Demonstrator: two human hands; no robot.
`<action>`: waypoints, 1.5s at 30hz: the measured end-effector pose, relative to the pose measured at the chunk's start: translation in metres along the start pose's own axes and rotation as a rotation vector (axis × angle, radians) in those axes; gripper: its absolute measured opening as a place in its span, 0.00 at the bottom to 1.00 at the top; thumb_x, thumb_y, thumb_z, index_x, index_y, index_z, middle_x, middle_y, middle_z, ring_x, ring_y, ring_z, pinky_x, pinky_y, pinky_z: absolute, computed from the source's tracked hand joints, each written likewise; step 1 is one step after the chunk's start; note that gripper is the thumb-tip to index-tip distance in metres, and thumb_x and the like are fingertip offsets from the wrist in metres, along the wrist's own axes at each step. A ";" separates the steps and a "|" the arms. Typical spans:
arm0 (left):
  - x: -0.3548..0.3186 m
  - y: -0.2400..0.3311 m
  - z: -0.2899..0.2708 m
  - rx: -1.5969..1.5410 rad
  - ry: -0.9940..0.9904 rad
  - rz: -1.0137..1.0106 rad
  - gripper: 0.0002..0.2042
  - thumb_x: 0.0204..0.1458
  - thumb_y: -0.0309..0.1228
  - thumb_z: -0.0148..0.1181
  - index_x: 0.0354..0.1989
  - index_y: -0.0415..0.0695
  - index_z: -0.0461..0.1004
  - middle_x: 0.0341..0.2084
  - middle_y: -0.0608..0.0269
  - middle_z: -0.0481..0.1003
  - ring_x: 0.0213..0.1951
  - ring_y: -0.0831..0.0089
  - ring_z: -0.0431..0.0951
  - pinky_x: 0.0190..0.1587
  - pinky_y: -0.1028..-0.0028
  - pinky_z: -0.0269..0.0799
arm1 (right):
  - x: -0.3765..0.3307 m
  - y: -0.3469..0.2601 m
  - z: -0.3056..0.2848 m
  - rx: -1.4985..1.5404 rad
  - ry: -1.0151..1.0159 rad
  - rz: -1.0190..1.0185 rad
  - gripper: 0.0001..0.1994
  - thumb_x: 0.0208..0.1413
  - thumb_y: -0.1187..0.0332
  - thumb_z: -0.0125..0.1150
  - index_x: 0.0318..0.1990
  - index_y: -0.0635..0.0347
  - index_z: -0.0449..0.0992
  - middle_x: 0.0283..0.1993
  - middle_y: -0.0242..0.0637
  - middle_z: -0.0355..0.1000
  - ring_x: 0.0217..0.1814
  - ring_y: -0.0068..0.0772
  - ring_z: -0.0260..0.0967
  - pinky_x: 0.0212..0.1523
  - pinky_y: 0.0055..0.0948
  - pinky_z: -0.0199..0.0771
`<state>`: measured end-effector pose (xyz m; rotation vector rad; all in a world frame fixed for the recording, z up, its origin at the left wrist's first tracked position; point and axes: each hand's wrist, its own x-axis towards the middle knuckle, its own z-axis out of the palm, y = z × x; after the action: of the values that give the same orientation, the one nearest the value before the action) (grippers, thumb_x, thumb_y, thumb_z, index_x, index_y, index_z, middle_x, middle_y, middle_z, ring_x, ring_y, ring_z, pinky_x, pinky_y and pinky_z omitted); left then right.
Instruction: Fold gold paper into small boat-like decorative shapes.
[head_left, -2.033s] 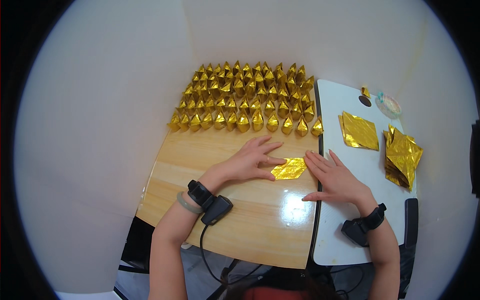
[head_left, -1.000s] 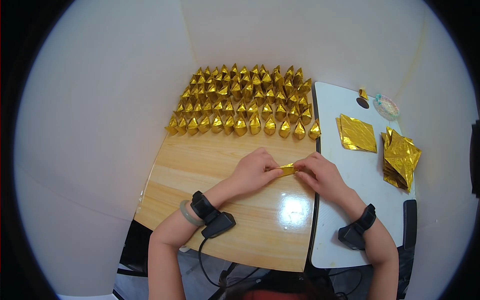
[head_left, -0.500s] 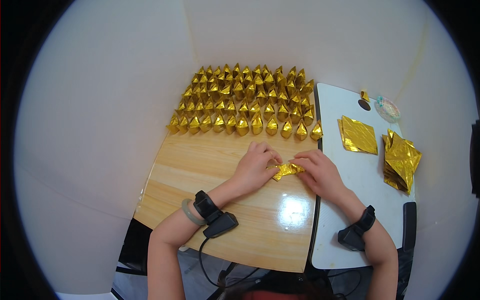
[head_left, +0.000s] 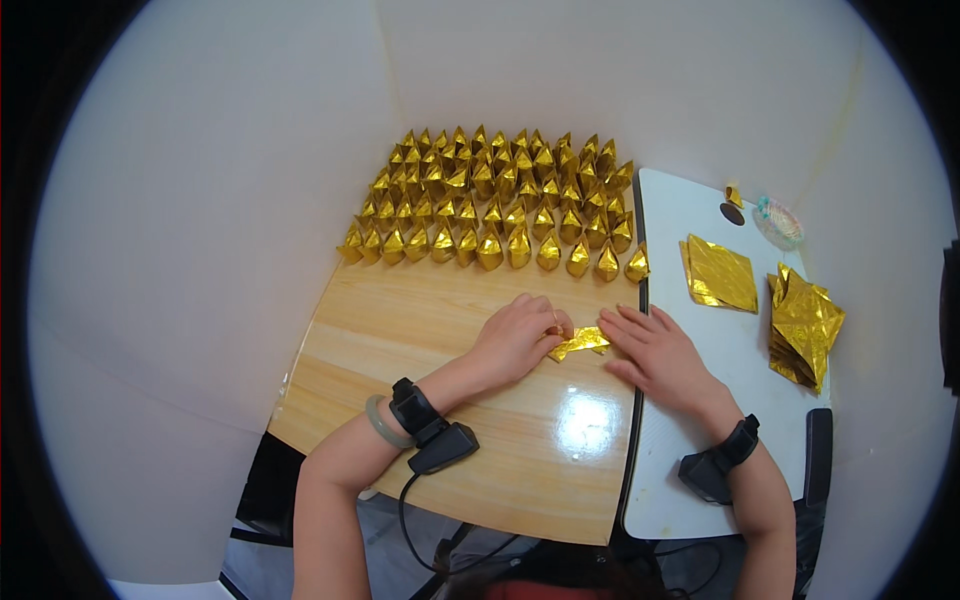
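While your left hand (head_left: 515,340) bunched its fingertips over one end of the folded gold foil (head_left: 586,342), it hid that end, so whether this grip pinched the foil or just pressed it could not be told. Your right hand (head_left: 662,362) lay flat, thumb spread from the fingers, fingertips touching the foil's other end. The foil lay between your hands on the wooden tabletop (head_left: 420,320), near its right edge; its finer creases were too small to read.

Black wrist devices (head_left: 443,447) covered part of both your forearms, which the lower edge cut off. Beyond your hands, rows of gold folded pieces (head_left: 490,252) stood so close that the front ones partly hid those behind.

The wood was glossy, with a bright reflection toward you. Beside it, past a dark seam, the white tabletop (head_left: 662,220) carried a squared stack of gold sheets (head_left: 722,272) and a fanned stack (head_left: 803,325). Pale walls (head_left: 200,250) closed around the far side and both flanks, and a dark object (head_left: 950,318) was cut off at the right rim.
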<state>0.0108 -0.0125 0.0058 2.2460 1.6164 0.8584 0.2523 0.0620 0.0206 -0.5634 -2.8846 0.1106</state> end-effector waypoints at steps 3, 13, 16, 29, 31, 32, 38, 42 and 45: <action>0.001 -0.002 0.003 -0.016 0.007 0.028 0.07 0.49 0.27 0.59 0.37 0.49 0.77 0.32 0.65 0.71 0.40 0.63 0.68 0.43 0.68 0.66 | 0.000 0.002 -0.003 0.052 0.107 0.079 0.22 0.54 0.59 0.58 0.55 0.57 0.69 0.56 0.39 0.66 0.60 0.40 0.61 0.59 0.38 0.59; 0.001 -0.006 0.003 0.013 0.091 -0.008 0.05 0.43 0.33 0.65 0.30 0.50 0.78 0.35 0.65 0.70 0.42 0.63 0.65 0.46 0.67 0.63 | 0.008 -0.016 -0.004 0.434 0.088 0.118 0.16 0.42 0.73 0.57 0.43 0.56 0.72 0.30 0.31 0.69 0.38 0.37 0.66 0.39 0.33 0.70; 0.001 0.005 0.007 0.029 0.075 -0.095 0.11 0.38 0.38 0.69 0.29 0.49 0.77 0.37 0.64 0.69 0.44 0.62 0.64 0.48 0.67 0.61 | 0.007 -0.019 -0.002 0.471 0.074 0.138 0.16 0.42 0.73 0.58 0.43 0.57 0.72 0.33 0.34 0.69 0.39 0.38 0.66 0.40 0.33 0.70; 0.001 0.008 0.005 0.035 -0.058 -0.217 0.19 0.34 0.40 0.70 0.36 0.50 0.74 0.44 0.64 0.66 0.51 0.61 0.61 0.54 0.65 0.55 | 0.008 -0.026 -0.020 0.776 -0.129 0.389 0.18 0.47 0.72 0.60 0.49 0.59 0.71 0.40 0.34 0.71 0.41 0.28 0.71 0.44 0.25 0.72; 0.001 0.007 0.000 0.006 -0.140 -0.223 0.19 0.34 0.40 0.71 0.36 0.50 0.74 0.46 0.65 0.65 0.52 0.61 0.60 0.55 0.65 0.53 | 0.008 -0.022 -0.021 1.217 -0.164 0.557 0.18 0.49 0.76 0.57 0.50 0.62 0.71 0.43 0.32 0.72 0.43 0.22 0.71 0.46 0.22 0.71; 0.001 0.006 0.000 0.005 -0.139 -0.222 0.19 0.34 0.40 0.71 0.36 0.50 0.74 0.46 0.65 0.65 0.52 0.61 0.60 0.55 0.65 0.53 | 0.007 -0.021 -0.019 1.215 -0.165 0.557 0.18 0.49 0.76 0.57 0.50 0.62 0.71 0.43 0.32 0.72 0.43 0.22 0.71 0.46 0.22 0.71; 0.002 0.002 -0.001 -0.059 -0.167 -0.155 0.21 0.34 0.40 0.72 0.38 0.51 0.75 0.50 0.65 0.65 0.55 0.60 0.58 0.57 0.63 0.51 | 0.008 -0.017 0.002 1.248 0.024 0.264 0.16 0.50 0.80 0.55 0.48 0.64 0.72 0.46 0.33 0.73 0.42 0.22 0.71 0.46 0.21 0.72; 0.002 -0.001 0.000 -0.149 -0.220 -0.083 0.18 0.38 0.38 0.70 0.40 0.53 0.77 0.47 0.66 0.67 0.54 0.62 0.60 0.57 0.63 0.51 | 0.010 -0.016 -0.005 1.024 -0.091 0.285 0.12 0.54 0.79 0.55 0.47 0.65 0.72 0.44 0.35 0.74 0.44 0.22 0.72 0.47 0.22 0.71; 0.001 -0.004 0.005 -0.194 -0.170 -0.058 0.12 0.42 0.36 0.67 0.37 0.54 0.80 0.43 0.66 0.69 0.52 0.63 0.63 0.55 0.65 0.54 | 0.009 -0.010 -0.008 0.980 -0.122 0.288 0.11 0.56 0.78 0.55 0.46 0.64 0.73 0.44 0.36 0.75 0.44 0.22 0.72 0.47 0.22 0.71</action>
<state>0.0106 -0.0096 -0.0006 2.0680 1.4487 0.7518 0.2422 0.0561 0.0308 -0.7365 -2.3794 1.5099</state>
